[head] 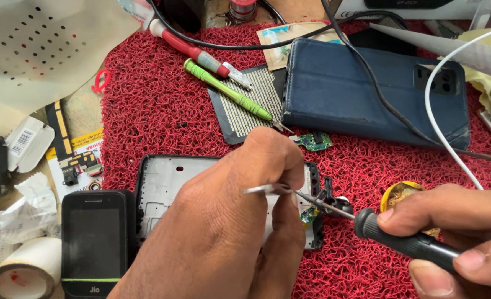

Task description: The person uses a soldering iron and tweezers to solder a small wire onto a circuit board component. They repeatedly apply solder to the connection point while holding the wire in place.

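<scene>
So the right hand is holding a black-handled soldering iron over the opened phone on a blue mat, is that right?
Not quite: the mat is red, not blue; the blue thing is the phone case lying on it. The head view shows this. The right hand does hold the black-handled soldering iron, tip over the opened phone.

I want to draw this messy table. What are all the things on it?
mat: 1, red, under everything
open phone frame: 1, grey, centre
screwdrivers: 2, red and green, top
phone case: 1, dark blue, upper right
small phone: 1, black, lower left
tape roll: 1, white, bottom left
cables: black, white, right
left hand: holds tweezers
right hand: holds black tool
</scene>
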